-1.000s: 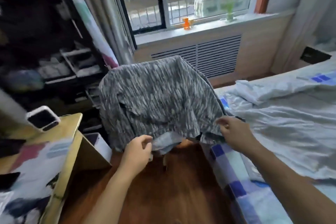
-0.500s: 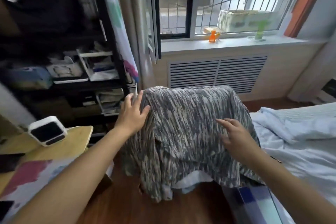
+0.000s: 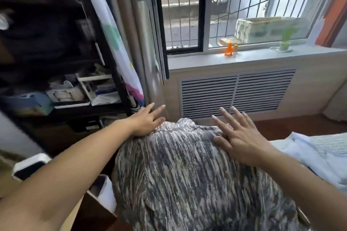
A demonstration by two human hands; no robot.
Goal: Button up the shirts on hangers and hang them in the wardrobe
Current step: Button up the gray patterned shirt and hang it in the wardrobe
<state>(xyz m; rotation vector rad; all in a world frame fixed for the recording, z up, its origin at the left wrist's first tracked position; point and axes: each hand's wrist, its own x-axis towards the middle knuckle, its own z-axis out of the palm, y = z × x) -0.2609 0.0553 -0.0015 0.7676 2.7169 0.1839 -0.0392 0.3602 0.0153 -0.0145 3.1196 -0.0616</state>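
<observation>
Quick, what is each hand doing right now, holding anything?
Left hand: open, fingers straight, palm resting on the top edge of the grey patterned shirt.
Right hand: open, fingers spread, lying flat on the shirt, gripping nothing.

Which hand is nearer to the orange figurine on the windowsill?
Right. The right hand rests on the grey patterned shirt below the orange figurine; the left hand lies farther left, near the dark shelf unit.

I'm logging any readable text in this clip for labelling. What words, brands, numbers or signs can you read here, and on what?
No text can be read in this picture.
Papers and boxes on the dark shelf unit: any print is too blurred to read.
Pale patterned planter box outside the window: only a pattern, no legible words.
Grey-and-white streaked shirt: no label shows.
</observation>
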